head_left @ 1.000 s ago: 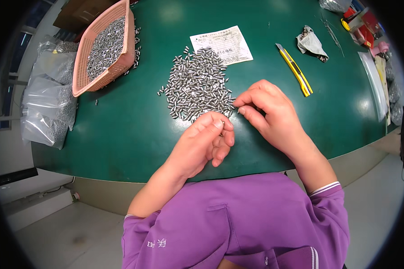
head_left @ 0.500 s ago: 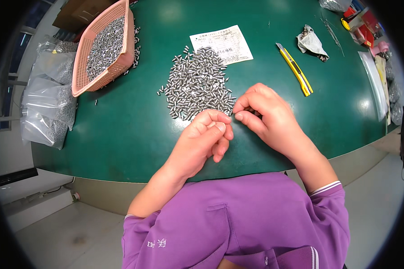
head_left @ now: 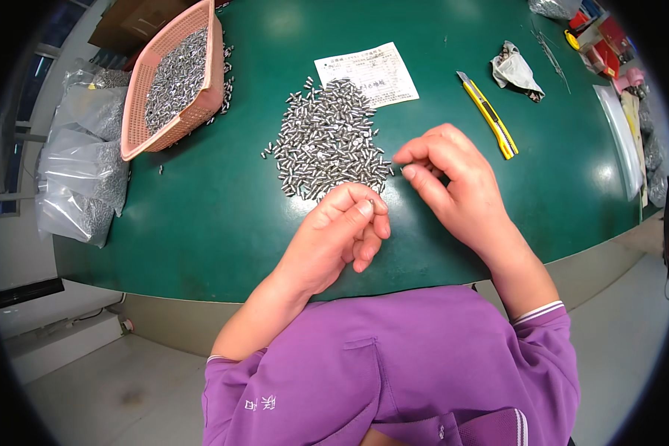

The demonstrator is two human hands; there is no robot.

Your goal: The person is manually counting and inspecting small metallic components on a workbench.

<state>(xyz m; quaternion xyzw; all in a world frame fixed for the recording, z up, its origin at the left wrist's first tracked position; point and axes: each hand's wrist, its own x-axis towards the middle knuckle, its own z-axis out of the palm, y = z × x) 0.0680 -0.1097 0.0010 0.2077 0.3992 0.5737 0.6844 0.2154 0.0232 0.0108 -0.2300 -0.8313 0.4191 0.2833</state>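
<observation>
A heap of small shiny metal pins [head_left: 327, 141], short and pointed, lies on the green tabletop in front of me. Just below its lower right edge, my left hand [head_left: 342, 227] is closed, thumb against forefinger. A tiny metal pin [head_left: 371, 201] shows at that pinch, mostly covered by the fingertips. My right hand [head_left: 457, 182] is to the right of the heap, its thumb and forefinger curled nearly together. Something small and dark sits at those tips, too small to make out. The two hands are apart.
A pink basket [head_left: 130, 123] of similar metal pins stands at the far left, beside filled clear bags [head_left: 74, 167]. A printed slip [head_left: 394, 70] lies partly beneath the heap. Farther right are a yellow utility knife [head_left: 490, 115] and a crumpled white wrapper [head_left: 514, 70].
My right hand has moved up and to the right, away from my left hand. The left hand has barely shifted, and a bit of metal now shows at its fingertips.
</observation>
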